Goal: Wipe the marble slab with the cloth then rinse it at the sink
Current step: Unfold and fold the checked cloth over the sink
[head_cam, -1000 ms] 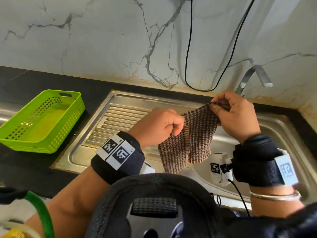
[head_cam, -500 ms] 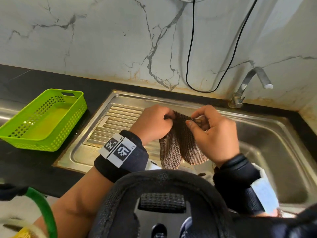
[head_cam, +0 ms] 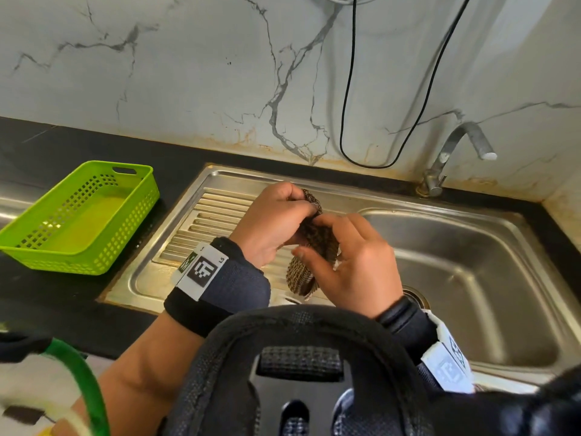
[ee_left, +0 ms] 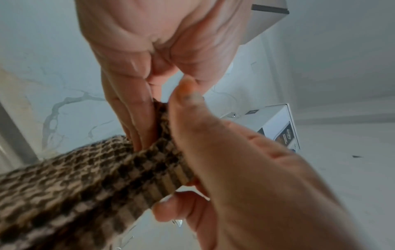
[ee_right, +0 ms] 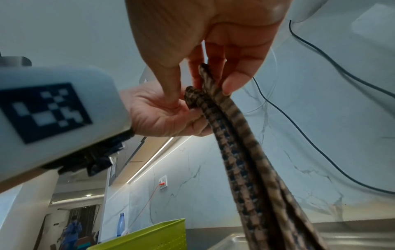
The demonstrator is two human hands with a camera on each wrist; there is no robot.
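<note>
A brown checked cloth [head_cam: 314, 240] is folded into a narrow band, and both hands hold it above the steel sink [head_cam: 471, 262], over the edge between drainboard and basin. My left hand [head_cam: 295, 206] grips its upper end with curled fingers. My right hand [head_cam: 309, 236] pinches the same end between thumb and fingertips. In the left wrist view the cloth [ee_left: 85, 177] runs down to the left from under my left thumb [ee_left: 186, 94]. The right wrist view shows the cloth [ee_right: 245, 160] hanging in layered folds below my right fingertips [ee_right: 226, 86].
The tap [head_cam: 452, 152] stands at the basin's back right, with no water running. A green perforated basket [head_cam: 78, 215] sits on the black counter [head_cam: 47, 294] to the left. A black cable [head_cam: 345, 121] loops down the marble wall [head_cam: 188, 73].
My right hand came down and left from near the tap to meet the left hand. The cloth, spread open a second ago, is now gathered into a narrow fold.
</note>
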